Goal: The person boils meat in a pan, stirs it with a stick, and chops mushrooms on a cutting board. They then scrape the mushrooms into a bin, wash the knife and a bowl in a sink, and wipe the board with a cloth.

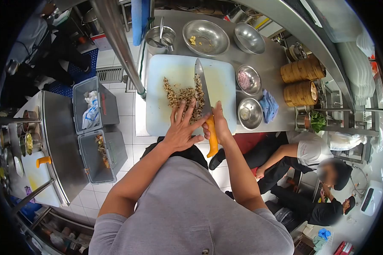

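While the left hand point(182, 127) lies flat, fingers apart, on the brown chopped pile point(181, 95), keep its fingertips off the orange-handled steel knife point(202, 83); the right hand point(219, 123) has its grip clamped on the handle, mid white plastic cutting board point(225, 78).

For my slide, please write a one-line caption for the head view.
Right hand grips a yellow-handled knife over chopped food on a white cutting board; left hand spread beside it.
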